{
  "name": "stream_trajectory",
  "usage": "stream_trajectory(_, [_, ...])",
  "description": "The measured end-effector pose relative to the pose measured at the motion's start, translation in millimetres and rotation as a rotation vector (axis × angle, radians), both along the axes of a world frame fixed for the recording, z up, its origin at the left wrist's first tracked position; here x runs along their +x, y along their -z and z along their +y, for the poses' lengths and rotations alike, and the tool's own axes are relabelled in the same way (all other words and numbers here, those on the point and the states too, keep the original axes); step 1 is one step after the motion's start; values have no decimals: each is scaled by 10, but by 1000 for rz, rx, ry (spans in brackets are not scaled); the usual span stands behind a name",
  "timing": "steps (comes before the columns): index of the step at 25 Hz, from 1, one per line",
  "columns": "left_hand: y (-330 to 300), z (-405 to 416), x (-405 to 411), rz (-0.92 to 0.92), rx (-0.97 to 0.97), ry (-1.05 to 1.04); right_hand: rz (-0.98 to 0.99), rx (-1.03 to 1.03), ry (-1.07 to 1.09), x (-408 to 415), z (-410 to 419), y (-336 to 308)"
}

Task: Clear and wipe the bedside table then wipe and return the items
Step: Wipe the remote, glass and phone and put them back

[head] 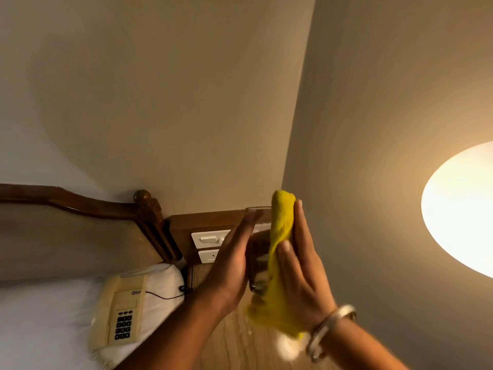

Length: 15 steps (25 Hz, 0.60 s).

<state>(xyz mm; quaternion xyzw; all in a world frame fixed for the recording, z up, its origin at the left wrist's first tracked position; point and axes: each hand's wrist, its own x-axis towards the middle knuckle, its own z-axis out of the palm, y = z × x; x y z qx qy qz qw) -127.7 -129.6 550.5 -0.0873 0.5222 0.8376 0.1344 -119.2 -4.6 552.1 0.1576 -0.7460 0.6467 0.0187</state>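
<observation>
A clear drinking glass [258, 252] is held upright in the air above the wooden bedside table [234, 340]. My left hand [229, 265] holds the glass from the left, fingers reaching up to its rim. My right hand [301, 265] presses a yellow cloth [280, 225] against the right side of the glass, with straight fingers behind the cloth and the thumb in front. The cloth hangs down past the glass base to my wrist. A silver bangle sits on my right wrist.
A cream telephone [122, 313] lies on the white bed [40, 324] at the left, its cord running towards the table. Wall switches and a socket [209, 245] sit on a wood panel behind the glass. A lit lamp shade [461, 209] glows at the right. A carved headboard [144, 212] stands at left.
</observation>
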Motion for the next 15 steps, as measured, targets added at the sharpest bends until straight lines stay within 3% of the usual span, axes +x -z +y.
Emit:
stream_trajectory(3, [-72, 29, 66, -41, 77, 36, -26, -10, 48, -265, -50, -223])
stream_trajectory(9, [-87, -131, 3, -77, 106, 56, 159, 97, -84, 490, -52, 174])
stream_trajectory(15, [-89, 63, 193, -9, 222, -37, -81, -200, -27, -256, -42, -356])
